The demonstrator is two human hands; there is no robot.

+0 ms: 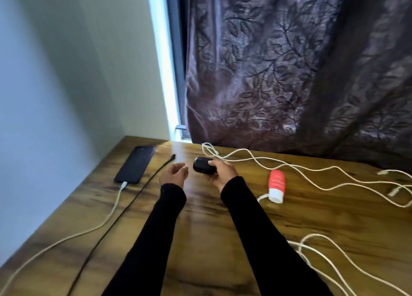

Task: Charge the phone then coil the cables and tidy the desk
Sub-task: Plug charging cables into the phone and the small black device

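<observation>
1. Fingers of the right hand (223, 170) curl round a small black case (204, 165), held just above the desk (223, 217); the left hand (175, 173) hangs beside it, palm up, fingers relaxed and apart, holding nothing.
2. To do this step well, I judge: set the case aside, then free both hands for coiling.
3. The phone (134, 164) lies at the desk's far left with a white charging cable (111, 211) plugged in; a black cable (124, 209) runs beside it.
4. Loose white cables (312, 175) sprawl right, near a red-and-white tube (276, 185).
5. The case is closed; contents unseen.
</observation>
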